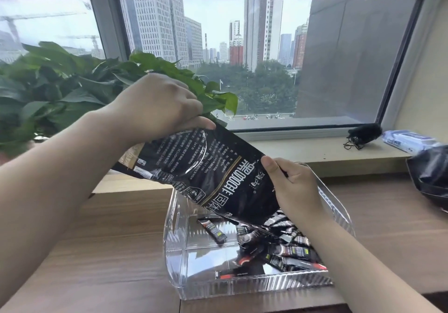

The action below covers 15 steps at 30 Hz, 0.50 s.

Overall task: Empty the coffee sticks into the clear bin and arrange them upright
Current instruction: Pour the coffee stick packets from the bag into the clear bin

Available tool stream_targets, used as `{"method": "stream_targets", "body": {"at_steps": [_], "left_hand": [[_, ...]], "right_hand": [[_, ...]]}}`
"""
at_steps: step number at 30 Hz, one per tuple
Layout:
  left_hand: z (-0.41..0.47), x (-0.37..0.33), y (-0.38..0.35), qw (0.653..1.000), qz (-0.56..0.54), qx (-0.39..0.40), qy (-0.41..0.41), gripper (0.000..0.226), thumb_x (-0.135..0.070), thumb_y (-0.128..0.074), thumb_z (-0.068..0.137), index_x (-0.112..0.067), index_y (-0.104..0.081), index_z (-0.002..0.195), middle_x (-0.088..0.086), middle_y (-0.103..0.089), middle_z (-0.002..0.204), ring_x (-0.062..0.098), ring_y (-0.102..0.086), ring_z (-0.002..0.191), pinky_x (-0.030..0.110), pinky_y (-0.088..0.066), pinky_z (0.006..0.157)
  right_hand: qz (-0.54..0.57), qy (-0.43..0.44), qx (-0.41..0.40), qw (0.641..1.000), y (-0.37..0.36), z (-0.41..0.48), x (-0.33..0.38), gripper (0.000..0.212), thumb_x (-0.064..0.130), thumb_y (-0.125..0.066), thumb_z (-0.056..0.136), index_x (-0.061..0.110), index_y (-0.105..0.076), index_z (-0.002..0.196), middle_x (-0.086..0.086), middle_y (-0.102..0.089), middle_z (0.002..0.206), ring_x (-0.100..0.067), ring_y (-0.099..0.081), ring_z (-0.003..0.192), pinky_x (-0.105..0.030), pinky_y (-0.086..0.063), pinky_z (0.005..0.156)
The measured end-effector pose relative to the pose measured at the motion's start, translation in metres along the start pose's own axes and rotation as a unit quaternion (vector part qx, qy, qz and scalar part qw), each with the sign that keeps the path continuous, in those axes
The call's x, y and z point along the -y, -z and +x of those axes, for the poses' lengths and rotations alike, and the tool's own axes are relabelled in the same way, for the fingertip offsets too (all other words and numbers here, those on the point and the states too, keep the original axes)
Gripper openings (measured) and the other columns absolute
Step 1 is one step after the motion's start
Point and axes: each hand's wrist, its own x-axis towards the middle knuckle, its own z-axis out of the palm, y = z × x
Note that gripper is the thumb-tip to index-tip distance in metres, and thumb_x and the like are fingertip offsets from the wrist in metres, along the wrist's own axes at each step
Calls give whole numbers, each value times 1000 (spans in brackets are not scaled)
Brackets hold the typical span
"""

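Note:
A black coffee bag (206, 172) with white print hangs upside down and tilted over the clear bin (173, 252). My left hand (157, 104) grips the bag's raised bottom end. My right hand (295, 186) pinches its right edge near the mouth, which points down into the bin. Several black coffee sticks (286, 247) lie flat in a heap in the bin's right half. One stick (213, 230) lies alone near the middle. The bag's mouth is partly hidden behind my right wrist.
The bin stands on a wooden table (109, 252) beside a window sill (303, 148). A leafy green plant (60, 87) fills the left. On the right lie a black pouch (363, 132), a white wipes pack (407, 140) and a dark bag (431, 177).

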Motion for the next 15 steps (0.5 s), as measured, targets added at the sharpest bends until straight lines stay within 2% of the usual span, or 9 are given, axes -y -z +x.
{"method": "stream_targets", "body": {"at_steps": [2,3,5,7,8,10,12,15], "left_hand": [[1,-1,2,1000,-10,4,10,55,-54,-43,99,-19,-47,56,-5,-47,51,23,-53,50,31,-49,53],[1,-1,3,999,-30,8,27,48,-53,-45,98,-27,-41,58,-9,-45,53,23,-54,52,33,-50,54],[1,-1,5,996,-68,18,59,40,-50,-48,96,-38,-28,64,-14,-38,59,23,-55,55,37,-52,56],[-1,-1,5,996,-65,18,61,39,-49,-49,96,-39,-25,66,-15,-36,60,22,-55,54,39,-53,54],[-1,-1,5,996,-61,16,57,39,-48,-51,96,-39,-26,67,-15,-35,60,22,-54,53,39,-53,53],[-1,-5,6,996,-68,5,58,39,-46,-53,94,-38,-26,66,-16,-33,59,21,-52,50,37,-52,51],[-1,-8,7,996,-71,-12,54,40,-43,-56,92,-38,-25,67,-17,-31,59,19,-50,48,34,-49,48],[-3,-10,5,997,-56,-28,42,40,-37,-62,89,-35,-27,69,-16,-29,62,20,-51,46,31,-47,46]], "right_hand": [[-10,5,10,1000,2,3,0,52,48,-54,95,3,-62,69,10,-42,51,-8,-37,52,-26,-31,53],[-14,3,21,1000,3,5,1,52,50,-55,94,5,-66,71,6,-46,52,-8,-40,54,-28,-33,55],[-36,6,67,997,9,12,0,54,57,-55,93,8,-69,76,-7,-54,58,-9,-45,58,-33,-37,58],[-77,4,120,990,19,20,3,54,59,-57,94,8,-69,79,-15,-62,67,-13,-53,62,-42,-45,62],[-92,2,144,985,23,24,6,46,53,-60,95,9,-73,85,-12,-68,71,-15,-61,66,-45,-50,67],[-90,4,172,981,29,29,13,17,29,-65,97,19,-78,97,3,-77,82,-15,-73,79,-39,-57,78],[-101,28,171,980,30,31,19,13,16,-69,94,25,-78,98,12,-78,89,-9,-74,85,-32,-58,84],[-125,49,152,979,31,32,22,11,15,-73,90,26,-74,91,19,-76,88,-2,-71,85,-27,-55,86]]}}
